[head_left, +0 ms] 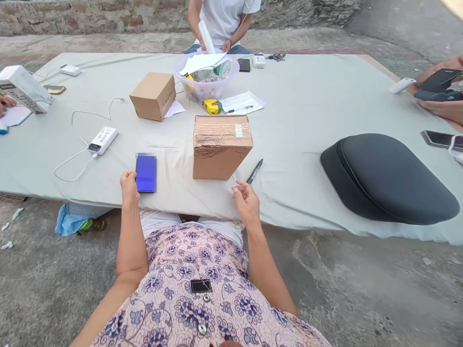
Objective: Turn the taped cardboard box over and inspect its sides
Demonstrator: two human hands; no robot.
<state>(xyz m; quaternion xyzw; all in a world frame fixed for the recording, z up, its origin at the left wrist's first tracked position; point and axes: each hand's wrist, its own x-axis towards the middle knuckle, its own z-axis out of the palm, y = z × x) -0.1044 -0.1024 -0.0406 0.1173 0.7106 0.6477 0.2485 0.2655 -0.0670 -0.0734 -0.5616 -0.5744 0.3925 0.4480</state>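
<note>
My left hand (129,187) is closed on the left side of a phone (146,173) with a blue screen, close to the table's near edge. In front of me a cardboard box (219,161) stands upright, with tape on top and black scribbles near its upper edge. Beside the box's lower right corner is my right hand (246,200), palm turned up, with fingers loosely curled and apart and nothing visible in them. A black marker (255,171) lies on the cloth just beyond its fingertips.
A second cardboard box (152,96), a plastic basket (206,89), a yellow tape measure (211,106) and a paper sheet (243,102) lie farther back. A cabled power bank (103,140) is left, a black padded seat (388,178) right. Other people sit around the table (289,106).
</note>
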